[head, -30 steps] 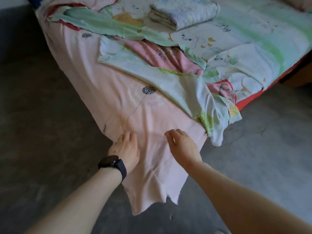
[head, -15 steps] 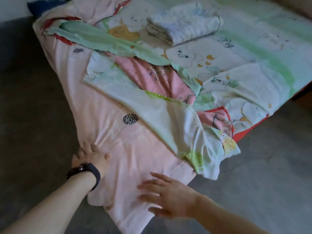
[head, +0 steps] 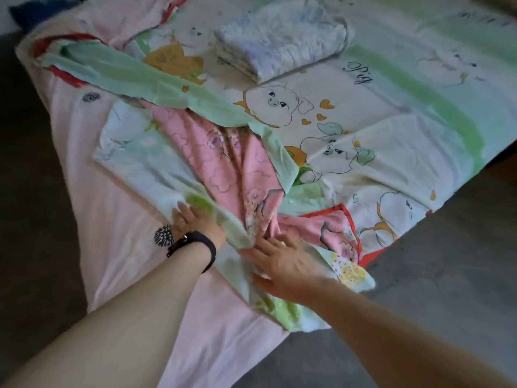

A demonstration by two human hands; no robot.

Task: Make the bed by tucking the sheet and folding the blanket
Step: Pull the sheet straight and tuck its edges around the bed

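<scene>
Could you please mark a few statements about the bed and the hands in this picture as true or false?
1. A folded blanket lies on the bed, touched by neither hand. True.
2. The left hand has a dark watch at its wrist. True.
3. The right hand grips the folded blanket. False: it rests, fingers spread, on the sheet where it bunches near the bed's corner.
4. The sheet lies smooth all over. False: it is turned back, baring pink cloth.

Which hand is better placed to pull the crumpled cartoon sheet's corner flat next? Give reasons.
Probably the right hand: it lies spread on the bunched cartoon sheet beside its hanging corner. The left hand rests farther up the folded strip, toward the pink sheet.
</scene>
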